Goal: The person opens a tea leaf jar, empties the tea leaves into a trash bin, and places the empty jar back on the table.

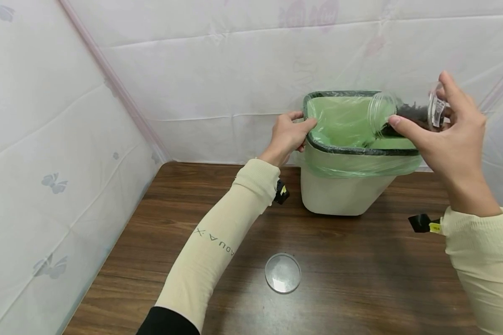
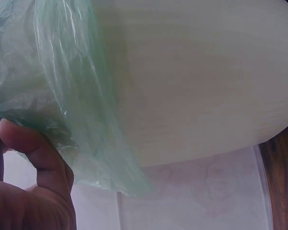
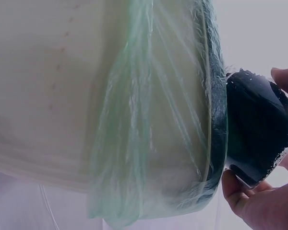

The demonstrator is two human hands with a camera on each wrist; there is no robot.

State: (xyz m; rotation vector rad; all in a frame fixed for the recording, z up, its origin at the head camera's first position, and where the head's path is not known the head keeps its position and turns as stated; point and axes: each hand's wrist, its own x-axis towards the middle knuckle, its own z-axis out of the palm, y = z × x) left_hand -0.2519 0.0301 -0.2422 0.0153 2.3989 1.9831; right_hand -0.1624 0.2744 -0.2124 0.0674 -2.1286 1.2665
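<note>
A cream trash bin point(image 1: 339, 195) with a dark rim stands on the table, lined with a green plastic bag point(image 1: 339, 118) folded over its edge. My left hand point(image 1: 290, 132) grips the bin's left rim through the bag, thumb on the inner side. In my right hand point(image 1: 454, 125) is a clear jar point(image 1: 383, 109), tipped on its side with its mouth over the bin. Dark loose bits lie along the jar's lower side, and its base faces my palm. In the right wrist view the dark-filled jar point(image 3: 261, 124) shows beyond the rim.
A round clear lid point(image 1: 282, 273) lies on the brown wooden table point(image 1: 339, 298) in front of the bin. Pale printed sheeting point(image 1: 218, 88) hangs behind the bin and along the left side of the table.
</note>
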